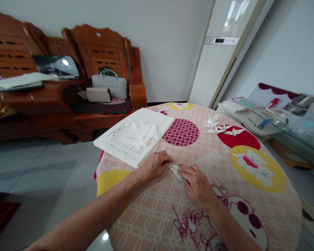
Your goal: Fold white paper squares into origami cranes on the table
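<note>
Between my hands, near the middle of the table, lies a small piece of folded white paper [176, 171]. My left hand [157, 163] is closed, its fingertips gripping the paper's left end. On the right side, the fingers of my right hand [195, 181] are bent together and grip the paper's other edge. Beyond my left hand is a stack of printed sheets [115, 139], with loose folded paper pieces [138, 135] on top. Several white origami cranes [234, 131] stand at the table's far right. A pale paper strip [210, 161] lies just past my right hand.
A patterned cloth [151, 212] covers the round table. To the right stands a glass-topped side table [285, 129] with papers and plastic bags. Behind, a wooden sofa [99, 45] holds a grey handbag [110, 85]; a tall white air conditioner [211, 66] is by the wall.
</note>
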The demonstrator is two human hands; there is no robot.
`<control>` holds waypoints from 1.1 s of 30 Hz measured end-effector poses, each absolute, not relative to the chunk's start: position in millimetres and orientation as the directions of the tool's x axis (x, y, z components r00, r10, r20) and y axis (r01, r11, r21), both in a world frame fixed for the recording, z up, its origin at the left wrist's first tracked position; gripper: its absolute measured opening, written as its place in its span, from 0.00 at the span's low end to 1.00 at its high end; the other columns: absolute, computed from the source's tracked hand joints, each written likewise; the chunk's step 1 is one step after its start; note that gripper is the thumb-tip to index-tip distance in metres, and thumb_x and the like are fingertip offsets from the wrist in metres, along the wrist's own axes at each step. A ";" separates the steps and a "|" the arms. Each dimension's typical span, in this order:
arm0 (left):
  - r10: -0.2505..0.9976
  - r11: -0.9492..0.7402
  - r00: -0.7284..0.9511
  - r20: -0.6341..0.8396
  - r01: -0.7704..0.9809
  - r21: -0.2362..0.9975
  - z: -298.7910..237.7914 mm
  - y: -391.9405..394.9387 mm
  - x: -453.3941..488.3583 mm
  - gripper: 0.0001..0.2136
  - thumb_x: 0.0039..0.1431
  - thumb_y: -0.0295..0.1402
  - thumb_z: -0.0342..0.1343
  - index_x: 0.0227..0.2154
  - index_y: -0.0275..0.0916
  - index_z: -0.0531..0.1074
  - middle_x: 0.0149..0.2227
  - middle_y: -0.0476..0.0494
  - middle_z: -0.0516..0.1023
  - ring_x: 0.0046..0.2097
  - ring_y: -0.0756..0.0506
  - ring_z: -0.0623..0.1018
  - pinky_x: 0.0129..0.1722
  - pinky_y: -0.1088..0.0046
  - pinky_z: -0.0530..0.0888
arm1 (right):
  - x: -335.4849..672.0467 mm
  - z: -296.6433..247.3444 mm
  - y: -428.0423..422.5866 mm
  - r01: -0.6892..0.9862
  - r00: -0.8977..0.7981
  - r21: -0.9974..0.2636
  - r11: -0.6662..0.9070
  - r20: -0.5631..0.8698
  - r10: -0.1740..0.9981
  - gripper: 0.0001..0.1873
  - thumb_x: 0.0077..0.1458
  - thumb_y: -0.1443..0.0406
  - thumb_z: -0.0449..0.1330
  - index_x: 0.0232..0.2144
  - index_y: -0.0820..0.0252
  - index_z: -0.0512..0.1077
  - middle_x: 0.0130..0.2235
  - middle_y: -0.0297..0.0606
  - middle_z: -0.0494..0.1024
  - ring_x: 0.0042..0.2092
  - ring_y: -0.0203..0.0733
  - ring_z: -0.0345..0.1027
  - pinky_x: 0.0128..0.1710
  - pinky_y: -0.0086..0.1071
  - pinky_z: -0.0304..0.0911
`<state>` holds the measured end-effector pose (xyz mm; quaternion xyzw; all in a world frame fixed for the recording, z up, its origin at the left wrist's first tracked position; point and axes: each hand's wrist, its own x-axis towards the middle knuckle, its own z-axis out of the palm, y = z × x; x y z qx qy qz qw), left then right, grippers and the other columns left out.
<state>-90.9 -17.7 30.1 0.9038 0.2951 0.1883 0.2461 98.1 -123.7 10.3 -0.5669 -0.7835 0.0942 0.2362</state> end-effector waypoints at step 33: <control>0.420 -0.867 0.893 0.164 0.341 0.363 11.7 -18.6 -94.9 0.12 0.62 0.25 0.50 0.40 0.41 0.78 0.38 0.44 0.74 0.38 0.49 0.73 0.35 0.76 0.65 | 117.2 12.7 -123.8 0.699 -0.325 -0.569 0.434 0.288 0.901 0.12 0.54 0.75 0.57 0.25 0.60 0.77 0.42 0.42 0.81 0.42 0.44 0.69 0.42 0.35 0.64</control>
